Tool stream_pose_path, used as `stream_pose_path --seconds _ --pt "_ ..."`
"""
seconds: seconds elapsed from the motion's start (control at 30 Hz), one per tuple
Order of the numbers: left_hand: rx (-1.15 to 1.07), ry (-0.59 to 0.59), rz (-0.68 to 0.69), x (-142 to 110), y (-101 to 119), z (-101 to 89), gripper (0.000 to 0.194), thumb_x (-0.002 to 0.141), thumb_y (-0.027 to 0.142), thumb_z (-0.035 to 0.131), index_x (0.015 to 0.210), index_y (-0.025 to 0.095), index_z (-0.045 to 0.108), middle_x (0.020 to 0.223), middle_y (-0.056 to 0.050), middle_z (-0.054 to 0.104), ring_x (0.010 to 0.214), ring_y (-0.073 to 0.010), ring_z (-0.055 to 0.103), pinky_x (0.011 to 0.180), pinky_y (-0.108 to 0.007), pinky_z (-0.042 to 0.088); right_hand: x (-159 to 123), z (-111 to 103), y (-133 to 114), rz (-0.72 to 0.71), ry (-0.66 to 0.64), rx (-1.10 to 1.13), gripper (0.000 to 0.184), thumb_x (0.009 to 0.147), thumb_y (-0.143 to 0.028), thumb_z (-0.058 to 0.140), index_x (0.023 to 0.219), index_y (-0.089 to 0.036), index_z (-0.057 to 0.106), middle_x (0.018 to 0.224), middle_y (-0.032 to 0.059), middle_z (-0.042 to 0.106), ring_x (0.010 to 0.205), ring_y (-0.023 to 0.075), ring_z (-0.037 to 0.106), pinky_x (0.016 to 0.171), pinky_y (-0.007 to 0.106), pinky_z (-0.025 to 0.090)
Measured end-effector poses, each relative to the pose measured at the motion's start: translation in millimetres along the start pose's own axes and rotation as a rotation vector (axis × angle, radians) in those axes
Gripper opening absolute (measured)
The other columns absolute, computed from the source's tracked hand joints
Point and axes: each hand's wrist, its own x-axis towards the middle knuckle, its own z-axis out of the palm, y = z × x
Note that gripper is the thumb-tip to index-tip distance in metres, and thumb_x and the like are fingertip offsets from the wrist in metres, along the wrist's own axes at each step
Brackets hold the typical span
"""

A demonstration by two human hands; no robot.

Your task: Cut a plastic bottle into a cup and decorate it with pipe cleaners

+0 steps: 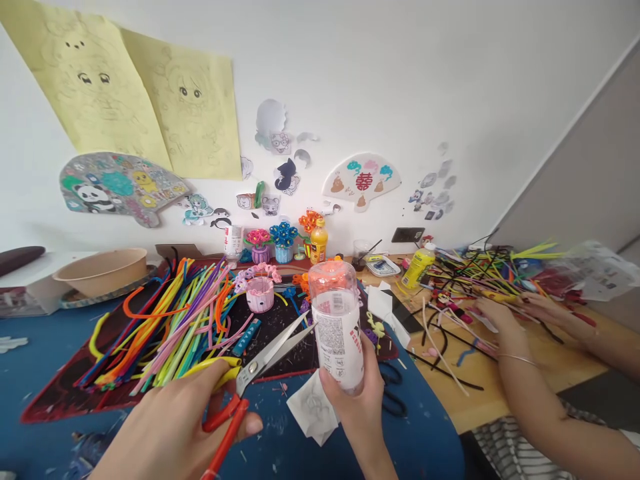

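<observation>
My left hand (pixel 185 413) is closed around the handles of a pair of scissors (pixel 253 368), one loop yellow and the other red. The blades are slightly parted, with their tips by the left side of a plastic bottle (pixel 339 333). That bottle is upside down or cut, which I cannot tell; it has a white printed label and a clear rounded top. My right hand (pixel 357 393) grips it low down, thumb on the near side. Below it lies a white paper piece (pixel 313 408) with a faint drawing. Behind stands a pink pipe-cleaner basket (pixel 260 295).
Pipe cleaners (pixel 170 320) of many colours lie on a dark red-edged mat. Black-handled scissors (pixel 393 393) rest right of the bottle. Pipe-cleaner flower pots (pixel 283 243) and a yellow bottle (pixel 319 241) line the wall. At right, another person's hands (pixel 500 320) work over a wooden table.
</observation>
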Motion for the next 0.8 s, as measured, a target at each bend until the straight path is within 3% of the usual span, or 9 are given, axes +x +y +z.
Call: stream_pose_path --seconds 0.43,0.8 --pt "-0.006 0.052 0.038 -0.5 -5.6 5.0 0.03 0.079 0.054 0.058 0.078 0.024 0.061 0.079 -0.005 0.073 0.073 -0.0277 0.068 0.062 -0.032 0.043 2.6 -6.4 1.5 -0.121 -0.008 -0.064 0.071 0.07 -0.031 0.077 0.135 -0.018 0.05 0.12 0.015 0.069 0.104 0.0293 0.07 0.08 0.034 0.061" --pt "-0.068 -0.021 0.066 6.0 -9.5 9.2 0.038 0.079 0.06 0.054 0.075 0.024 0.062 0.075 -0.005 0.073 0.071 -0.0265 0.068 0.061 -0.03 0.044 13.7 -26.5 12.6 -0.612 -0.056 -0.497 0.072 0.078 -0.024 0.073 0.143 -0.023 0.043 0.128 0.0158 0.064 0.106 0.0329 0.069 0.085 0.043 0.06"
